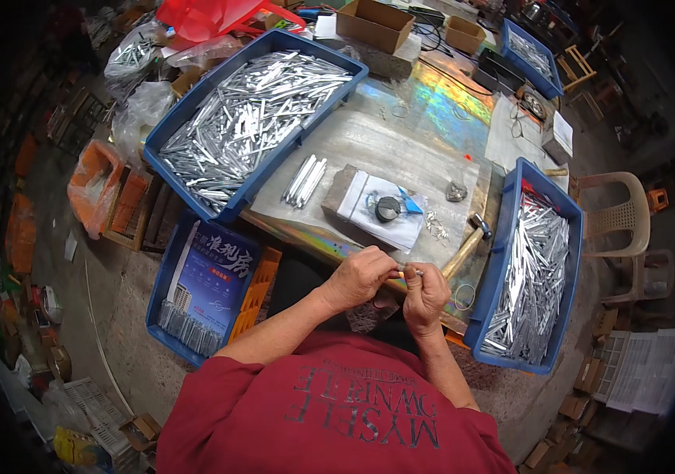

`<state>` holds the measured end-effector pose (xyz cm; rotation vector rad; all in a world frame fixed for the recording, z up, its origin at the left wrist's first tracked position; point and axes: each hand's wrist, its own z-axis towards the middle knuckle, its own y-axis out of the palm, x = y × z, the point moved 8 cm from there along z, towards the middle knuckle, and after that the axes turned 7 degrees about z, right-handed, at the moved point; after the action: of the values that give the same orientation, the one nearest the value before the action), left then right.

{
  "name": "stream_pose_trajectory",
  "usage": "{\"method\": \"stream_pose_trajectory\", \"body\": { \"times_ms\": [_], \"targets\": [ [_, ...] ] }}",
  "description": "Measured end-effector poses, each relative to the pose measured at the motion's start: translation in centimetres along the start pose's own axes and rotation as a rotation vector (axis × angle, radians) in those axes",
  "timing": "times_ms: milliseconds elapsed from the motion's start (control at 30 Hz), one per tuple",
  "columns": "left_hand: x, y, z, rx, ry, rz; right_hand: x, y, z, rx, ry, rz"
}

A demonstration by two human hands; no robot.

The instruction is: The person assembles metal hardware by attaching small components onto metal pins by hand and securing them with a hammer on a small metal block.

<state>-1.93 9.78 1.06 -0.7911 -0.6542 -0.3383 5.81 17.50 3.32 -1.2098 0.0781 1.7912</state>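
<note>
My left hand [360, 276] and my right hand [426, 294] meet at the near edge of the worktable [401, 146], fingertips pinched together on a small silver metal piece [412, 271]. Just right of my right hand lies a hammer [466, 241] with a wooden handle. A small bundle of silver strips [305, 180] lies on the table beyond my hands. Beside it a block holds white paper with a dark round object [387, 208] on top.
A big blue tray [252, 118] of silver strips sits far left on the table. Another blue tray [533, 272] of strips stands at my right. A blue crate [205, 288] with a printed sheet is on the floor at left. Plastic chairs [624, 217] stand at right, and cardboard boxes [375, 22] lie beyond.
</note>
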Motion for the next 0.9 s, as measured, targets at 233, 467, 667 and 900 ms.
{"method": "stream_pose_trajectory", "body": {
  "times_ms": [233, 467, 667, 900],
  "targets": [
    [0.4, -0.7, -0.4, 0.096, 0.042, -0.059, 1.9, 0.6, -0.8, 0.077, 0.504, 0.487],
    [0.8, -1.4, -0.4, 0.149, 0.081, 0.043, 4.0, 2.1, -1.0, 0.108, 0.633, 0.894],
    [-2.0, -4.9, -0.8, 0.263, -0.103, 0.147, 2.9, 2.9, 0.0, 0.011, 0.644, 0.713],
    [-10.7, -10.0, -1.0, 0.248, -0.421, 0.522, 4.7, 2.5, -1.5, -0.028, 0.676, 0.727]
  ]
}}
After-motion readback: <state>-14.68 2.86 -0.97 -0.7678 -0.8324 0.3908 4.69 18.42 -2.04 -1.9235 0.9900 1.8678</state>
